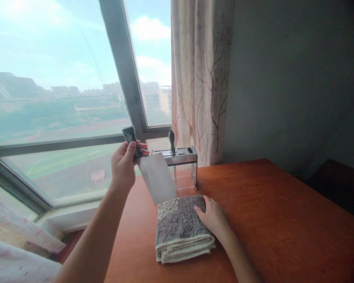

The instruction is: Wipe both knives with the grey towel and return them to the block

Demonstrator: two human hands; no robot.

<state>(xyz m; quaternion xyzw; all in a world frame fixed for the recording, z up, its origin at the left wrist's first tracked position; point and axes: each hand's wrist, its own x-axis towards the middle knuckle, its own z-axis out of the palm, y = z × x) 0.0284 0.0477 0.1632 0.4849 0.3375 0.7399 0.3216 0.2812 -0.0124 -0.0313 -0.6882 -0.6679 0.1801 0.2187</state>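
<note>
My left hand (pixel 124 159) is closed around the dark handle (pixel 132 141) of a cleaver, held up at the left over the table. Its broad, pale rectangular blade (pixel 157 179) slants down to the right, its lower end near the back edge of a folded towel. The grey towel (pixel 183 220) with cream edges lies on the table in several layers. My right hand (pixel 214 214) rests at the towel's right back corner, thumb and fingers apart.
Behind the blade stands a knife holder (pixel 183 157) with a metal top and clear sides; a dark knife handle (pixel 171 141) rises from it. The reddish-brown wooden table (pixel 268 212) reaches to the right. A window (pixel 61 78) and a patterned curtain (pixel 206 78) are beyond.
</note>
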